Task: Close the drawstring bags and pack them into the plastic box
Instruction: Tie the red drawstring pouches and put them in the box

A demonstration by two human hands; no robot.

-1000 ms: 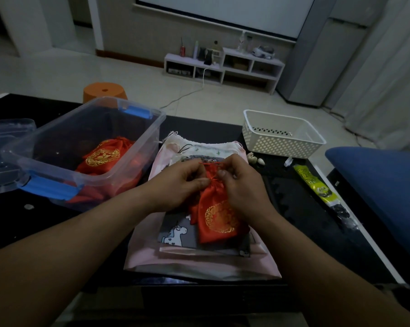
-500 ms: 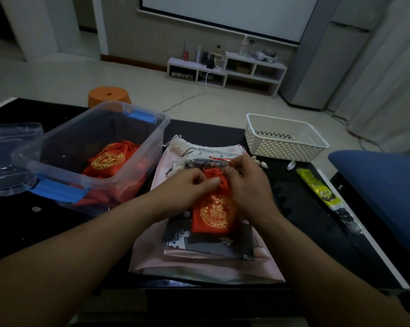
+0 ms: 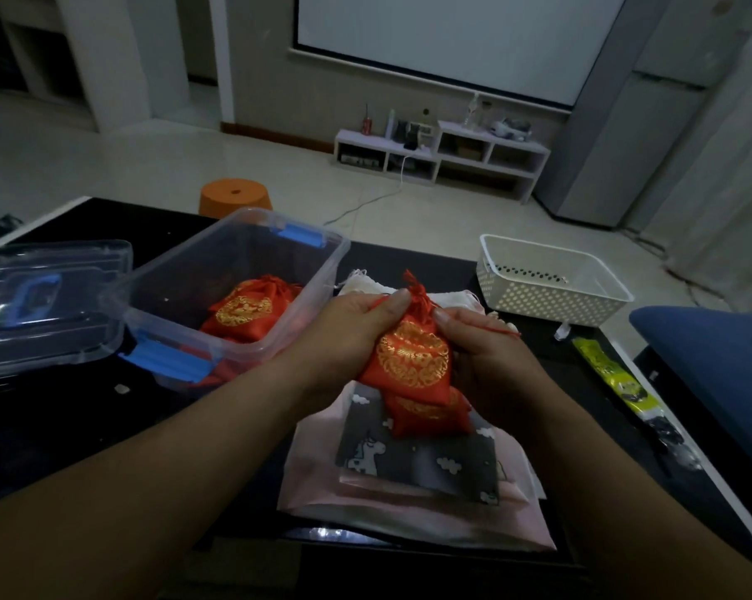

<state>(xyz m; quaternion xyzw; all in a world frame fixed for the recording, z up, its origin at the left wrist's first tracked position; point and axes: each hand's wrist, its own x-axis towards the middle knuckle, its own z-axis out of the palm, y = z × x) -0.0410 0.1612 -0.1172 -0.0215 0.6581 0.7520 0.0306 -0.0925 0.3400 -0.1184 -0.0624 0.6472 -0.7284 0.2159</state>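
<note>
A red drawstring bag with a gold emblem [image 3: 413, 361] is lifted above the table, its mouth gathered shut. My left hand [image 3: 352, 331] grips its neck and left side. My right hand [image 3: 482, 352] holds its right side and pinches a red cord that runs out to the right. Under it lies a second red bag [image 3: 430, 415] on a grey unicorn-print bag [image 3: 417, 461], which rests on a pink bag [image 3: 413, 513]. The clear plastic box [image 3: 231, 296] with blue latches stands to the left and holds a closed red bag [image 3: 246, 309].
The box's clear lid [image 3: 49, 296] lies at the far left. A white perforated basket [image 3: 547, 275] stands at the back right of the black table [image 3: 62, 426]. A yellow-green packet [image 3: 612, 378] lies along the right edge, beside a blue cushion [image 3: 712, 365]. An orange stool [image 3: 235, 197] stands behind.
The red bag has risen off the pile and its mouth has drawn shut. My right hand has pulled a cord out to the right. A second red bag now shows underneath.
</note>
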